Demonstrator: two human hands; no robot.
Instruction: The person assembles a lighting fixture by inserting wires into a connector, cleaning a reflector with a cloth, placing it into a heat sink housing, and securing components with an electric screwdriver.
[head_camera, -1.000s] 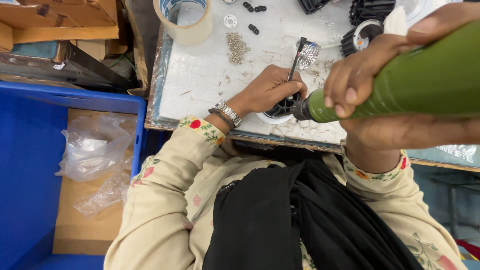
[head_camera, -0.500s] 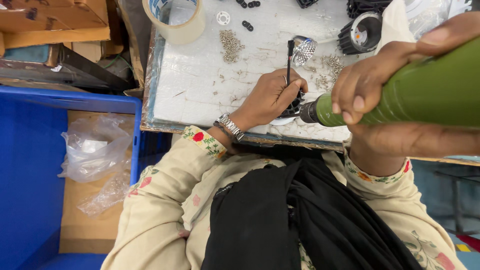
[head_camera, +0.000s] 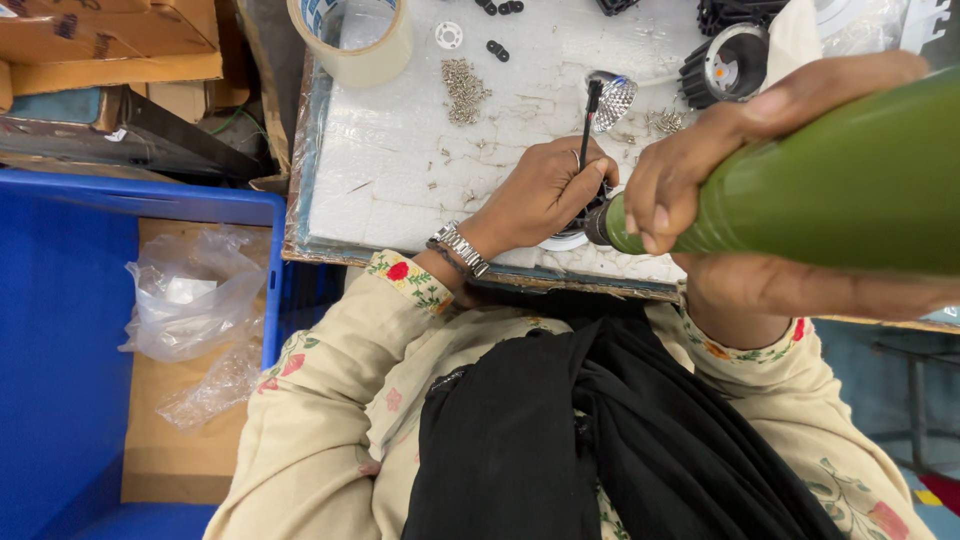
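So the right hand (head_camera: 760, 190) was wrapped around a green power screwdriver (head_camera: 800, 190), tip on the small round part (head_camera: 570, 238) the left hand (head_camera: 545, 190) pinched at the white board's (head_camera: 400, 170) near edge, looked mid-fastening, loose screws (head_camera: 462, 90) still waiting.

My right hand (head_camera: 760, 190) grips the green power screwdriver (head_camera: 800, 180), tip down at the white board's (head_camera: 400, 190) near edge. My left hand (head_camera: 545, 190) rests on a part beneath the tip, mostly hidden. Loose screws (head_camera: 463, 90) lie mid-board; tape roll (head_camera: 350, 35) at the far left corner. Blue crate (head_camera: 60, 330) is left of the board.
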